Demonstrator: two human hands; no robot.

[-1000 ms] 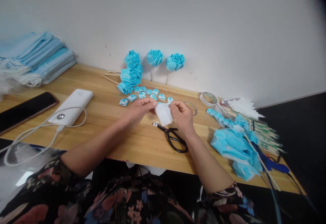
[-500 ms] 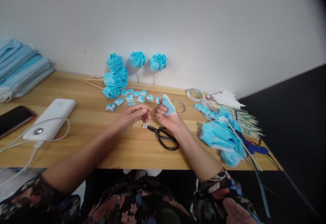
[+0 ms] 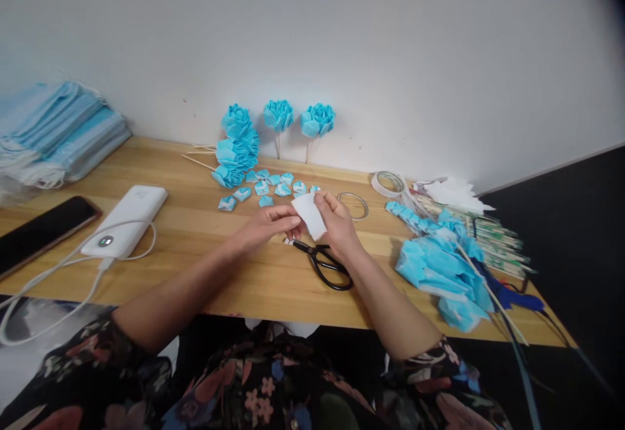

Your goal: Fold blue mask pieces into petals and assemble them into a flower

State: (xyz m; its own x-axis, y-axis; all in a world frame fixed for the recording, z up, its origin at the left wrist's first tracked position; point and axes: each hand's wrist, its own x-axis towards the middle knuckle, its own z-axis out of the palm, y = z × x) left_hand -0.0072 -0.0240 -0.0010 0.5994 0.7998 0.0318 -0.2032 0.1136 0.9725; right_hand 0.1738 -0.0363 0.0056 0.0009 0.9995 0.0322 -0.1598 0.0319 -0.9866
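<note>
Since half a second ago, the sheet (image 3: 312, 216) has gone from blue face showing to white, and the left hand (image 3: 271, 225) has closed in on it. From the head camera, it sits between both hands, above the table (image 3: 205, 280). The right hand (image 3: 339, 225) pinches its right side, thumb on top, fingers mostly hidden behind. The left hand is half curled at the other edge; whether it grips or merely touches, I cannot tell. Such thin stuff could slip or crease askew, I'd judge, if the two sides are pulled unevenly. Black scissors (image 3: 311, 249) lie just below, so a dipping hand might knock them. Folded pieces (image 3: 283, 189) lie close beyond; a careless knuckle could scatter them.
</note>
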